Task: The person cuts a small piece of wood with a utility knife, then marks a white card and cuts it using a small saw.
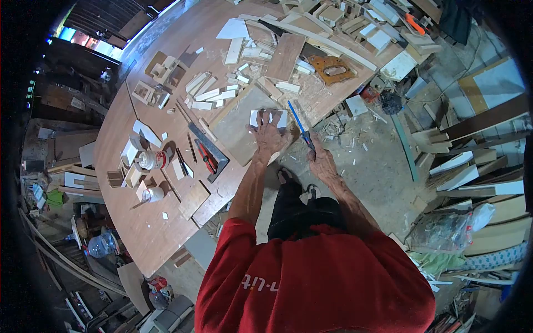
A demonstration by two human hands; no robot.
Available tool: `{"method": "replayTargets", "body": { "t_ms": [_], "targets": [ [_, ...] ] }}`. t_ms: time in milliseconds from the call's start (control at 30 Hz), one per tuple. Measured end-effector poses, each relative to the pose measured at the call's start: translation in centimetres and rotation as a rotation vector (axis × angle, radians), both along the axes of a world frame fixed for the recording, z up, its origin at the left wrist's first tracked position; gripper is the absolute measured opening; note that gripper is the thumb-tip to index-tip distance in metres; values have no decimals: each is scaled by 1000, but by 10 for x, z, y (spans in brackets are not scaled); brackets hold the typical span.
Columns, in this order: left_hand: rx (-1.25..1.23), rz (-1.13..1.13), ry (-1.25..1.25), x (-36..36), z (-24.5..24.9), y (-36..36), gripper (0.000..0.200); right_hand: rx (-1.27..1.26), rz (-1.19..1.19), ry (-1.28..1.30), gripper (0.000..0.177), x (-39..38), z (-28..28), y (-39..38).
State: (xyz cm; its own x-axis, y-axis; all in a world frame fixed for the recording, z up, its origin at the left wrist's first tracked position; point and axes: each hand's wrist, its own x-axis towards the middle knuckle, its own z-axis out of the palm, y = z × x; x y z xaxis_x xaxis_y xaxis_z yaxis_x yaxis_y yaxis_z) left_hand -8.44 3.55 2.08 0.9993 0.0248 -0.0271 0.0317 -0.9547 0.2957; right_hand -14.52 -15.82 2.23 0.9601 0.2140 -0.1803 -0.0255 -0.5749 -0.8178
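Note:
My left hand (267,135) lies palm down with its fingers spread over a small white piece (282,119), which rests on a flat board (236,130) near the edge of the wooden table. To the right, my right hand (323,162) is wrapped round the dark handle of a tool with a long, thin blue blade (295,115). The blade points up and to the left, beside the white piece; whether it touches the piece I cannot tell. Several small wood blocks (208,94) lie just beyond the board.
On the table (133,238) are a square with red-handled pliers (209,161), a glue bottle (152,160), a white jar (152,194) and small wooden frames (150,94). A wooden-handled saw (331,70) lies near the far right edge. Offcuts are stacked at the right.

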Motion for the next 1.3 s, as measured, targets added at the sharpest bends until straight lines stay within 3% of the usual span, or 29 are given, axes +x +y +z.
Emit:
{"method": "replayTargets", "body": {
  "t_ms": [167, 300, 367, 700, 767, 867, 900, 967, 1067, 1200, 1300],
  "targets": [
    [-31, -1, -40, 0, -6, -1, 66, -29, 32, -19, 63, 2, 16, 2],
    [-56, -1, -9, 0, 1, -3, 69, -28, -2, 38, 57, 6, -3, 2],
    [-46, -7, -17, 0, 1, -2, 69, 90, -44, 43, 41, 6, -9, 2],
    [-20, -62, -98, -2, -8, 1, 63, -7, -135, -42, 25, 6, -26, -1],
    [-11, -61, -68, -4, -4, 0, 63, 189, -201, 180, 32, 5, -31, 0],
    [7, -60, -43, -6, 1, -2, 63, 218, -151, 286, 45, 8, -14, 1],
    [15, -65, -51, -7, 2, -3, 63, 219, -153, 287, 45, 7, -16, 0],
    [11, -71, -58, -8, 3, -3, 62, -68, -47, -20, 60, 6, -23, 0],
    [2, -92, -88, -9, -1, -1, 61, -261, 58, -37, 74, 6, 7, 4],
    [30, -105, -100, -11, -3, -1, 60, -292, 105, -81, 76, 2, 9, 2],
    [46, -112, -112, -10, -3, -1, 61, -249, 7, -11, 69, 0, 11, 5]
  ]
}}
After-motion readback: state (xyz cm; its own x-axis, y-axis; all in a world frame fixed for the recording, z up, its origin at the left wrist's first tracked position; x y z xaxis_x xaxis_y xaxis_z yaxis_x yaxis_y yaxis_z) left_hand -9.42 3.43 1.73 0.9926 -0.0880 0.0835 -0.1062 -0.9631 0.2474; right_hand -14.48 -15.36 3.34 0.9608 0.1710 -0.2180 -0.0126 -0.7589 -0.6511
